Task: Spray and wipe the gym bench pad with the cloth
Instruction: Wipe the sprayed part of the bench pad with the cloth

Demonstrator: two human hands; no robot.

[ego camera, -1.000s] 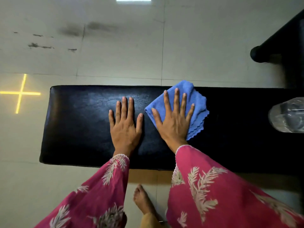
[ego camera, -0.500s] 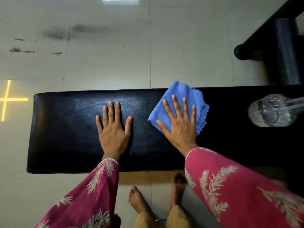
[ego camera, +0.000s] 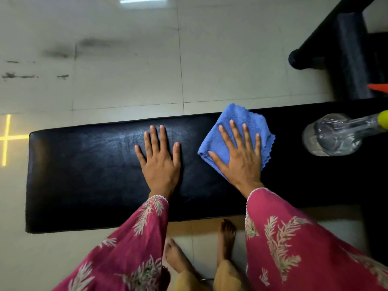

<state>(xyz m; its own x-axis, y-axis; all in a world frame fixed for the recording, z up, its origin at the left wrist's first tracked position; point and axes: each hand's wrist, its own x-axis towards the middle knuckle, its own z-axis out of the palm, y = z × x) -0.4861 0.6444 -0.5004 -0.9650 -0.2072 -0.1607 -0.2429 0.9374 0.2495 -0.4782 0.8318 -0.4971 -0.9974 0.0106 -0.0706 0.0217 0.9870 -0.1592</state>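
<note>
Toward the far edge of the gym bench pad [ego camera: 84,175], a little right of its middle, the folded blue cloth [ego camera: 237,120] is pinned flat under the right hand [ego camera: 241,162]. The fingers of that hand are held straight and spread. Nothing is gripped, and the cloth is only pressed down by palm and fingers. One corner of the cloth is seen reaching just over the far edge.

The left hand [ego camera: 159,162] is laid flat on the bare pad just left of the cloth, apart from it, with fingers straight and nothing held. It is judged to be bracing the body.

The pad's long axis is set left to right across the person's front, so strokes are best made sideways along it. The right end is nearer the right hand, and a clear spray bottle [ego camera: 331,137] is lying there on its side, near the cloth but not touching it. A stroke carried that way is judged likely to meet the bottle unless it is lifted off first. A faint sheen is seen around the left hand. How far the dark right stretch has been wiped cannot be told.
</note>
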